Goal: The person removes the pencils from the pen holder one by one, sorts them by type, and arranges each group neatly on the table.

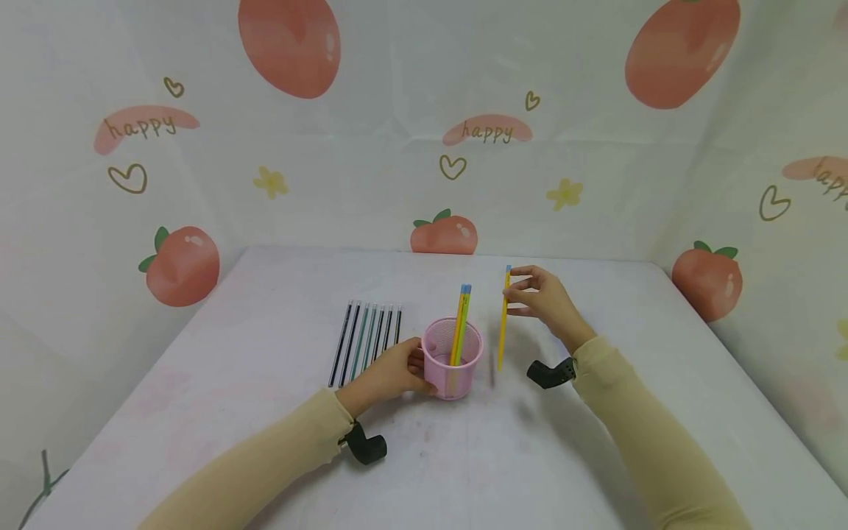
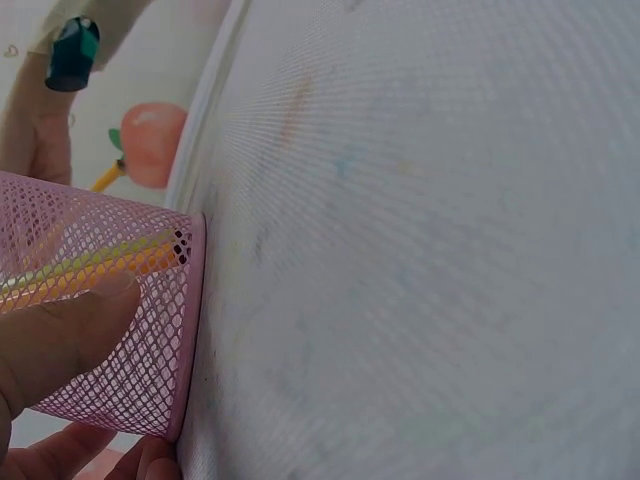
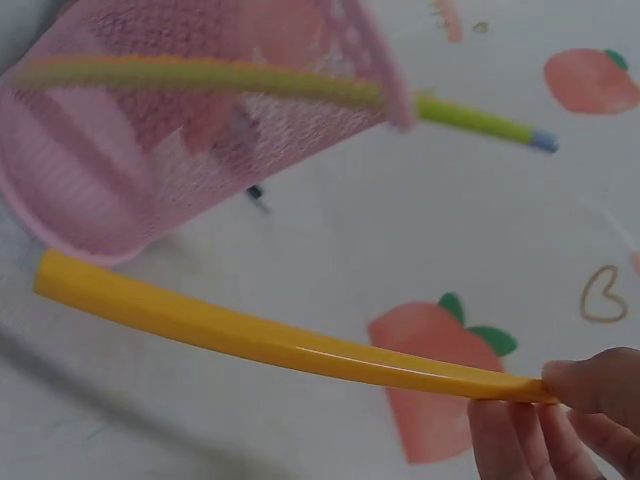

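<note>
On the white table a pink mesh pencil cup (image 1: 465,384) stands upright, its side held by my left hand (image 1: 391,372), with the thumb pressed to the mesh. An orange-yellow pencil (image 1: 457,324) and a yellow-green pencil (image 1: 464,324) lean together inside the cup. To the right of the cup, my right hand (image 1: 545,298) pinches a yellow pencil (image 1: 501,342) near its blue-tipped upper end. That pencil hangs nearly vertical beside the cup. In the right wrist view, the pencil's flat yellow end (image 3: 60,275) points toward the cup's base.
A row of several dark and green pencils (image 1: 356,346) lies side by side left of the cup, partly behind my left hand. A white cloth wall (image 1: 371,184) printed with fruit, hearts and flowers rises behind the table. Black wrist cameras (image 1: 366,445) sit on both wrists.
</note>
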Available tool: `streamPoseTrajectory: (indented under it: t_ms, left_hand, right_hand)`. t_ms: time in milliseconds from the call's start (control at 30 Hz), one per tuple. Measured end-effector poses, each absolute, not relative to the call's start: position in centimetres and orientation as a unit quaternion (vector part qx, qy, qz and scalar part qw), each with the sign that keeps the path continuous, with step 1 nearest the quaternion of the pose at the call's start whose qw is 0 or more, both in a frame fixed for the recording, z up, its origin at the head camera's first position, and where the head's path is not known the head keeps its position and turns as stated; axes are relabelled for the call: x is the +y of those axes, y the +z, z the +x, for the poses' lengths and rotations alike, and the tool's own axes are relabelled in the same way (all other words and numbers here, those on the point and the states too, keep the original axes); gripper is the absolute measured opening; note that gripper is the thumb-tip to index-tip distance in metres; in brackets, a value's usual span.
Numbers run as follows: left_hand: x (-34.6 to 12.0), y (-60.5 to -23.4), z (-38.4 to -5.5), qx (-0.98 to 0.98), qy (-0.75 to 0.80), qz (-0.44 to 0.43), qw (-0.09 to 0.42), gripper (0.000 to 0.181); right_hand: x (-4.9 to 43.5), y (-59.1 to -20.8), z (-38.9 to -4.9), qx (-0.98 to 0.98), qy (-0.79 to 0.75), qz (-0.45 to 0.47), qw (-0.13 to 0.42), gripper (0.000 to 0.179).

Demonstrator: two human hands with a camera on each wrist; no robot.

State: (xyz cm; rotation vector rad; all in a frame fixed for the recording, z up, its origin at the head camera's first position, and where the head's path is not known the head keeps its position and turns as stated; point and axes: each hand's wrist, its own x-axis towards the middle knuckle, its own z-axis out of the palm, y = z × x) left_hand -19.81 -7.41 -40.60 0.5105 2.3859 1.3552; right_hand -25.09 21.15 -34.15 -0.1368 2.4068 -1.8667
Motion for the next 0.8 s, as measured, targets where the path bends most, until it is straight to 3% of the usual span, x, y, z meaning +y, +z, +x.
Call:
streamPoseTrajectory:
  t_ms: [400, 800]
  left_hand:
    - [-7.4, -40.6, -19.8, 0.845, 0.473, 0.179, 0.176, 0.067]
    - [-7.3, -40.2, -19.6, 0.846, 0.473, 0.170, 0.176, 0.066]
  right_hand:
    - [20.9, -37.9, -26.6, 0.807, -0.571, 0.042, 0.144, 0.052]
    - [20.6, -39.1, -27.2, 0.838, -0.517, 0.063, 0.162, 0.050]
